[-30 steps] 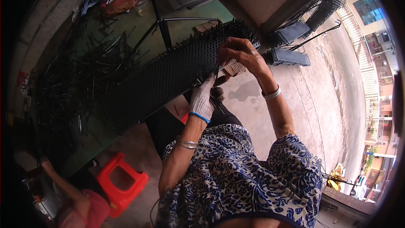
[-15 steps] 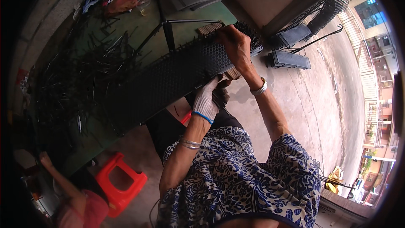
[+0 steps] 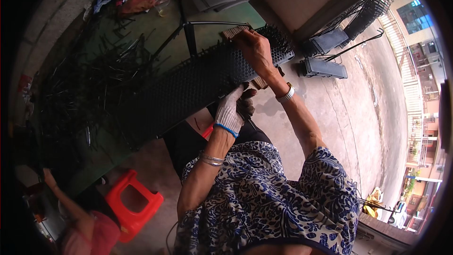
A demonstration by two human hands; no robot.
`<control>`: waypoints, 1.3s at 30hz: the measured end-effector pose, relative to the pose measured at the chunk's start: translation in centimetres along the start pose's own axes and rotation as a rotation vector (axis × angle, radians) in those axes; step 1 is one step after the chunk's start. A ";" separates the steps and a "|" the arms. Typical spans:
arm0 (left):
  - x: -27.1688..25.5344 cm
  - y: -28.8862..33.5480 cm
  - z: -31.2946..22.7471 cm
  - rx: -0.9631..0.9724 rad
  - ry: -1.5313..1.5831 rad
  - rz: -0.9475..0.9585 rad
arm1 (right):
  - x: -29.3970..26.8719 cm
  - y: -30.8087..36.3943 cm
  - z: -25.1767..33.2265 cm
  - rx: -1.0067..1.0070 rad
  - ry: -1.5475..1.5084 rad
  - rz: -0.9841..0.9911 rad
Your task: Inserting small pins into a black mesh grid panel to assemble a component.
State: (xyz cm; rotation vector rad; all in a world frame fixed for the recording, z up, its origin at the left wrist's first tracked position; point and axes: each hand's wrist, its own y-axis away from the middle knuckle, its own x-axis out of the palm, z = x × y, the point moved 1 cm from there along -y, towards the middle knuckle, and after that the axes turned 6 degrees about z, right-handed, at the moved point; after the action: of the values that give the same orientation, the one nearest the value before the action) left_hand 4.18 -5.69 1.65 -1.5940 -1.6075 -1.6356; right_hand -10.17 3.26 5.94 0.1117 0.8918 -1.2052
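A long black perforated panel [image 3: 188,78] with a honeycomb of holes slants across the green table and over its near edge. Black stubs stick up along the panel's far side, thickest at its right end. My bare right hand [image 3: 257,52] is over the panel near that end, fingers pinched together at the far side; what they hold is hidden. At the near edge is my left hand [image 3: 233,106], in a white knitted glove with dark fingertips. Its fingers are curled, and I cannot make out what is in them.
Loose black strips [image 3: 113,71] lie heaped on the green table [image 3: 106,163]. A black metal stand [image 3: 188,38] rises behind the panel. Below left are a red stool [image 3: 134,203] and another person's arm [image 3: 71,200]. Black racks [image 3: 325,66] stand on the floor at right.
My right hand has moved a little left along the panel's far side, uncovering more of its right end. My left hand has barely moved.
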 end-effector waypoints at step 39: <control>5.5 0.1 0.4 0.302 -0.036 0.080 | -1.4 9.5 7.9 0.407 -0.882 -0.352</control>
State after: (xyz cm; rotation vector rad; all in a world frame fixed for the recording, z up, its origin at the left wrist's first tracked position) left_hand 2.77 -3.04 6.22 -1.5154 -1.6918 -1.2599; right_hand 1.93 3.96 8.58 -0.2510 -0.1195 -1.5551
